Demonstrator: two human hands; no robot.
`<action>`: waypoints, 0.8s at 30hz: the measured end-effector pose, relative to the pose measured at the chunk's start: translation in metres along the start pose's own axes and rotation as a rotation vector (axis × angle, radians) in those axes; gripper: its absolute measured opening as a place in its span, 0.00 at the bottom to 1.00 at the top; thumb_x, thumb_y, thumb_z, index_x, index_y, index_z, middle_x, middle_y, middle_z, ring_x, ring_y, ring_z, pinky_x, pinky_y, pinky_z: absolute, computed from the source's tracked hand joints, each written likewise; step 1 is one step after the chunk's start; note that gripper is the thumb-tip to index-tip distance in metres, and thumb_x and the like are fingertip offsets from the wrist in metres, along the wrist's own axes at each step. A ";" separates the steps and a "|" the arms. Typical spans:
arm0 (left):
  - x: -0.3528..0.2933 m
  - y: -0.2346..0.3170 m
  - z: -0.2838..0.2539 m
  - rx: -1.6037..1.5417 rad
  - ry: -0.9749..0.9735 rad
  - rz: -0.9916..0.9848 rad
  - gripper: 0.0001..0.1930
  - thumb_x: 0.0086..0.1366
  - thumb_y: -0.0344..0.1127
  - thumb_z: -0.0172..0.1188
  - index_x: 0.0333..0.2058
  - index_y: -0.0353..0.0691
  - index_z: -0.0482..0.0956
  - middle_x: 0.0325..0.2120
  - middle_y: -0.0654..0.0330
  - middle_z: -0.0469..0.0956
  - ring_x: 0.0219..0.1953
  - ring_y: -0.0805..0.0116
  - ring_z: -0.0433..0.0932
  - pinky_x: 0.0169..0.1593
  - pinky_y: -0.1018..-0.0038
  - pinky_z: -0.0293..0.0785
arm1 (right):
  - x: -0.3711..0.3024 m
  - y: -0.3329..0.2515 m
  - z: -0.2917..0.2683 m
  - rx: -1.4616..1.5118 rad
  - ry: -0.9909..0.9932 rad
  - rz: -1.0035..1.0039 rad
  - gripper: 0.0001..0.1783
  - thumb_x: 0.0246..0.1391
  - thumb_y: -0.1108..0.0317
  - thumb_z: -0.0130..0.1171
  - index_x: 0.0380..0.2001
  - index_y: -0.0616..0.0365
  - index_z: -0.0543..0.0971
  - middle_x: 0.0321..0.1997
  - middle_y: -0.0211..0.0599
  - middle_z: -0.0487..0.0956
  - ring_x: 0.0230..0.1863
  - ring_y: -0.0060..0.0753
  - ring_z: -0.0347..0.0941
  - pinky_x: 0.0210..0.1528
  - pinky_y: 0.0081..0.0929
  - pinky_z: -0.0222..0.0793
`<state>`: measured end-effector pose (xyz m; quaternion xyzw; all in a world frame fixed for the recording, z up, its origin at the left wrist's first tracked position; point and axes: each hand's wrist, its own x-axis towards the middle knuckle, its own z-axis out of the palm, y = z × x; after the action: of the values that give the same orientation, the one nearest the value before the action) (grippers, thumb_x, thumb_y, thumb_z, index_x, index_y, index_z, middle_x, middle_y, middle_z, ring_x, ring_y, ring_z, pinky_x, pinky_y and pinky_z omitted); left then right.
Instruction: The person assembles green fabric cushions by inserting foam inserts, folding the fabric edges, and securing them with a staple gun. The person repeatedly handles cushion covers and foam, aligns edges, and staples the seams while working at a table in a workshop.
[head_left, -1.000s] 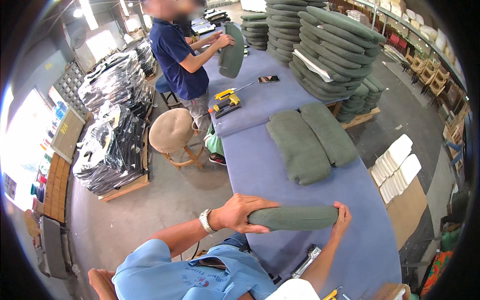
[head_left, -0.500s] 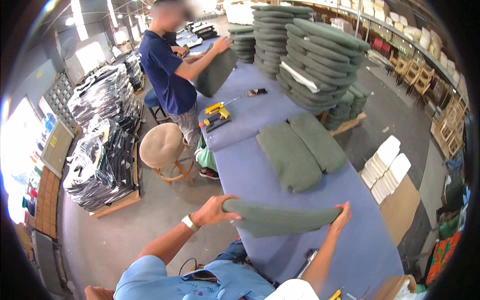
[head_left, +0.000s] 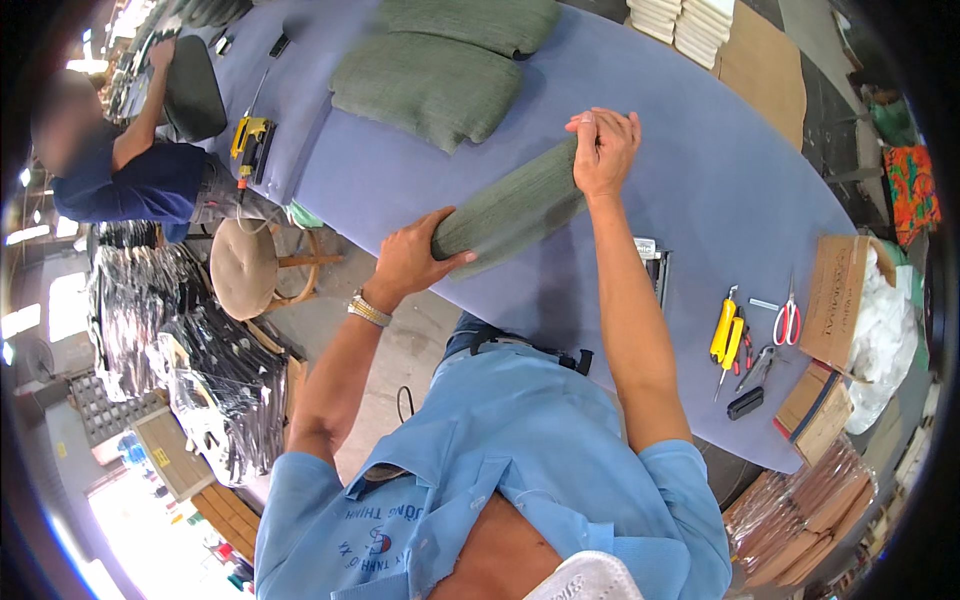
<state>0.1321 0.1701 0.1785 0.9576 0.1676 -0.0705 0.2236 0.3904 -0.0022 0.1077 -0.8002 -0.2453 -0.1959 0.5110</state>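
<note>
Between my two hands I hold a dark green fabric-covered cushion point(head_left: 515, 215), tilted over the blue table point(head_left: 730, 200) with its right end farther away. My left hand point(head_left: 415, 250) grips its near left end, thumb on the upper face. At the far right end, my right hand point(head_left: 605, 150) is closed around the edge, fingers curled. Beyond lie two more green cushions, a nearer one point(head_left: 425, 85) and a farther one point(head_left: 470, 18), side by side. Partly hidden by my right forearm is a metal and black tool point(head_left: 652, 265).
Yellow-handled tools point(head_left: 724, 330), red-handled scissors point(head_left: 788, 322) and pliers point(head_left: 757, 368) lie on the right, by a cardboard box point(head_left: 832, 300). A yellow staple gun point(head_left: 252, 142) lies left. There, a co-worker point(head_left: 135, 185) handles a dark panel point(head_left: 193, 90) near a round stool point(head_left: 243, 268).
My view has tipped down toward my body and turned. The cushion, still in both hands, has gone from nearly level to slanted, its right end raised away from me.
</note>
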 end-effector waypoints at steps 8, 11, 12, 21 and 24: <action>0.077 0.088 0.003 0.128 -0.037 0.080 0.40 0.61 0.57 0.69 0.65 0.38 0.69 0.44 0.47 0.84 0.41 0.45 0.86 0.42 0.54 0.82 | -0.004 -0.005 0.007 0.023 0.078 -0.027 0.16 0.61 0.62 0.53 0.21 0.46 0.83 0.32 0.23 0.85 0.52 0.34 0.76 0.74 0.52 0.47; 0.094 0.116 0.016 0.177 0.044 0.135 0.41 0.61 0.52 0.69 0.65 0.32 0.66 0.44 0.47 0.83 0.39 0.47 0.86 0.40 0.58 0.84 | 0.001 0.005 -0.001 0.040 0.068 -0.093 0.15 0.60 0.63 0.53 0.21 0.47 0.83 0.31 0.25 0.84 0.48 0.35 0.77 0.69 0.49 0.55; 0.096 0.122 0.020 0.188 0.082 0.163 0.41 0.61 0.50 0.70 0.64 0.30 0.65 0.45 0.47 0.83 0.39 0.48 0.86 0.40 0.61 0.84 | 0.007 0.013 -0.008 0.076 0.040 -0.087 0.15 0.60 0.63 0.53 0.21 0.49 0.83 0.30 0.27 0.83 0.45 0.36 0.77 0.64 0.46 0.59; 0.097 0.130 0.032 0.189 0.131 0.229 0.43 0.62 0.53 0.69 0.66 0.30 0.64 0.47 0.46 0.81 0.41 0.47 0.85 0.39 0.58 0.83 | 0.015 0.096 -0.003 0.661 -0.025 0.479 0.24 0.65 0.55 0.46 0.25 0.62 0.81 0.24 0.35 0.76 0.28 0.28 0.71 0.34 0.29 0.65; 0.111 0.143 0.022 0.200 0.022 0.143 0.42 0.64 0.55 0.68 0.65 0.28 0.64 0.46 0.44 0.81 0.42 0.47 0.85 0.39 0.59 0.83 | 0.013 0.094 0.003 0.723 0.045 0.580 0.28 0.69 0.52 0.41 0.27 0.61 0.81 0.24 0.30 0.77 0.29 0.26 0.71 0.35 0.28 0.66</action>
<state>0.2844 0.0715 0.1935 0.9853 0.0934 -0.0603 0.1295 0.4570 -0.0306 0.0458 -0.6019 -0.0529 0.0360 0.7960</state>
